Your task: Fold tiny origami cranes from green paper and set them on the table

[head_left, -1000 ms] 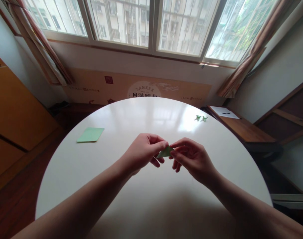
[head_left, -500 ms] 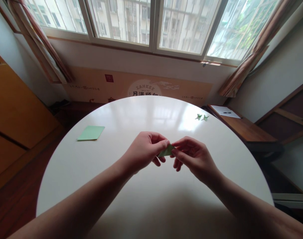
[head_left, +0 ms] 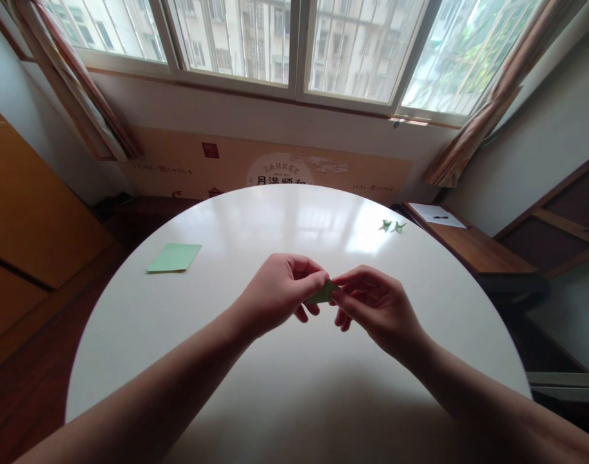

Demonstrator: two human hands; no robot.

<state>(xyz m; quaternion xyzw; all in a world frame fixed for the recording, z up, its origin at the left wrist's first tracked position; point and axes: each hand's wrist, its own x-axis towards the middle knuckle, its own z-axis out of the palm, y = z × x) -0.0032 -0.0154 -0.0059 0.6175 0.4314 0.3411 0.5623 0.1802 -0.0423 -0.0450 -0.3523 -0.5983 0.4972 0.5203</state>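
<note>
Relative to the frame one second earlier, the visible outline of the folded green paper (head_left: 319, 296) has changed from a triangle to a lower, slanted shape; both hands hold nearly the same position.

The white table (head_left: 275, 386), with its rounded far edge, occupies the centre of the view. Beyond its right edge stands a brown wooden side table (head_left: 488, 251), which carries a white sheet (head_left: 432, 212) with a small dark object on top.

The left hand (head_left: 280, 287) pinches the left part of the folded green paper between thumb and forefinger; its other fingers curl beneath. The right hand (head_left: 377, 301) pinches the right end in the same manner, remaining fingers loosely bent.

A flat green square (head_left: 173, 258) lies on the white table, at far left. The folded green paper is located between the two hands, above the tabletop. Two small green folded figures (head_left: 392, 225) rest side by side near the far right edge.
</note>
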